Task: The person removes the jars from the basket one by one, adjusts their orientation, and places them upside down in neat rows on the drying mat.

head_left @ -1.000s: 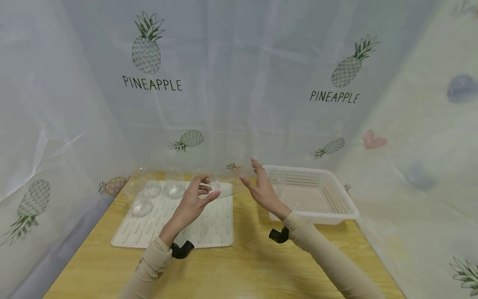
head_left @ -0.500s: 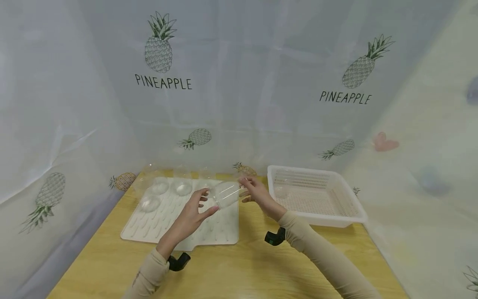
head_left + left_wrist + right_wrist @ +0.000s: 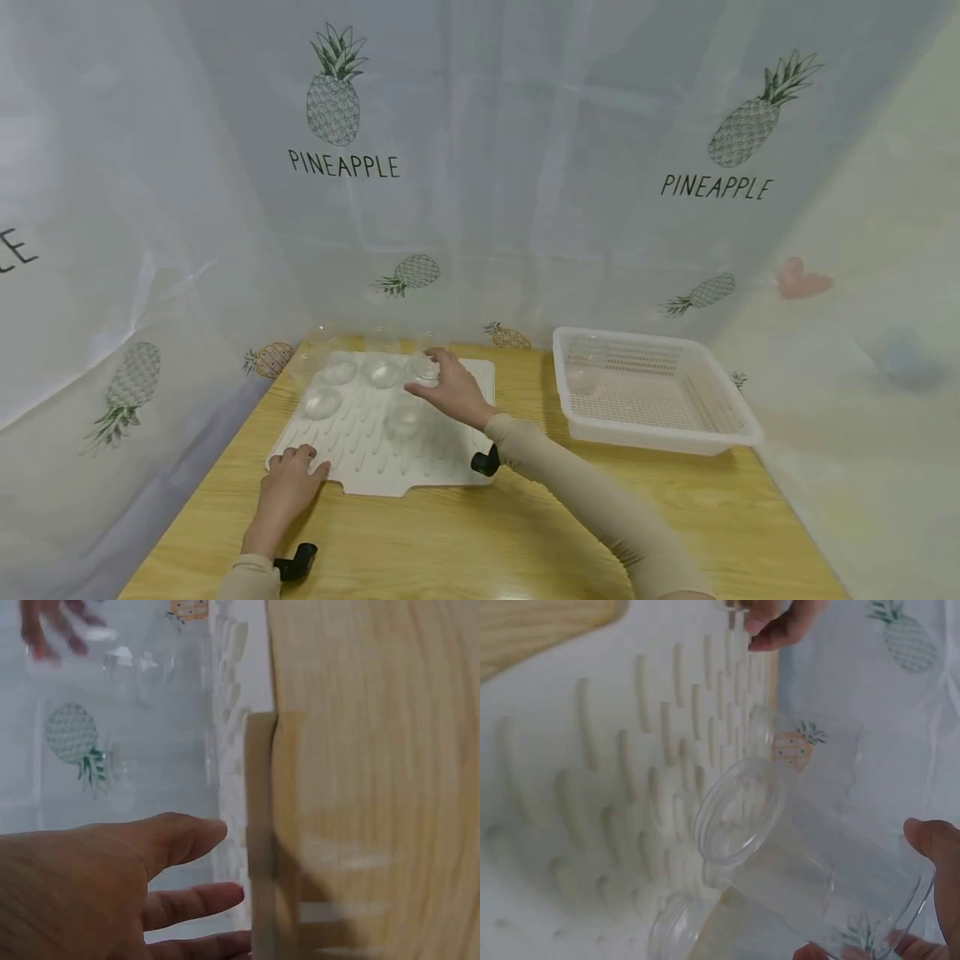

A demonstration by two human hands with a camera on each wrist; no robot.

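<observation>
My right hand (image 3: pixel 450 388) is over the white ridged drying mat (image 3: pixel 450 458) and grips a clear cup (image 3: pixel 810 855) near its upper rim, thumb on one side and fingers on the other. The cup's thick ringed end points down, close over the ridges, and looks slightly tilted in the right wrist view. My left hand (image 3: pixel 288 483) lies at the mat's front left corner and holds nothing. Its fingers (image 3: pixel 199 900) reach to the mat's edge, spread apart in the left wrist view. Several more clear cups (image 3: pixel 322 404) stand on the mat's left and back part.
To the right of the mat sits a white perforated basket (image 3: pixel 660 442) with one clear cup (image 3: pixel 583 375) inside at its left end. A wooden table (image 3: pixel 525 533) bears everything. Sheeting printed with pineapples (image 3: pixel 333 108) hangs behind and on both sides.
Earlier the left hand held the cup, then both hands held it sideways. The left hand has let go and dropped to the mat's corner; the right has carried the cup left over the mat.
</observation>
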